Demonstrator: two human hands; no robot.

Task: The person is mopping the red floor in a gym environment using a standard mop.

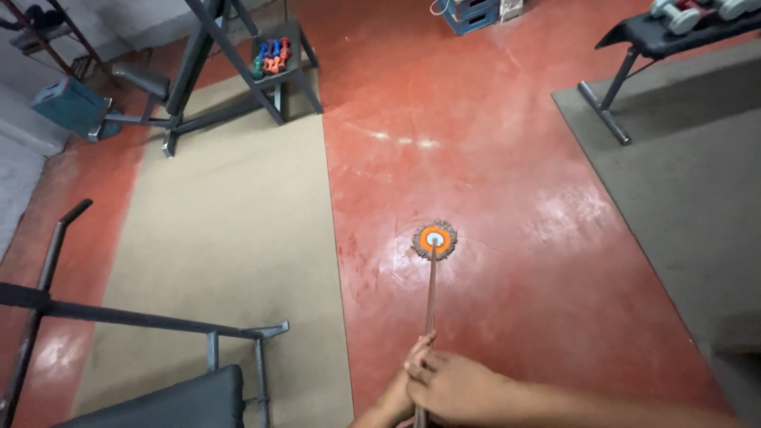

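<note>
Both hands grip the mop handle (431, 301) at the bottom of the view. Your right hand (456, 386) lies on top, its fingers (418, 366) wrapped and pressed together around the shaft; your left hand (396, 396) sits beneath it, mostly hidden, and its fingers appear curled on the same shaft. The round mop head (434, 240), orange at the centre with a grey fringe, lies flat on the red floor (491, 158), on a pale wet patch between the tan mat (230, 238) and the grey mat (682, 182).

Recommendations: keep the head flat so the whole fringe bears on the floor. With both hands stacked close together, leverage is likely poor; separating them along the handle should give steadier strokes. Work in overlapping passes and stay off the tan mat's edge, which runs near the head on the left. The bench frame (158, 321) at lower left could foul a wide sweep.
</note>
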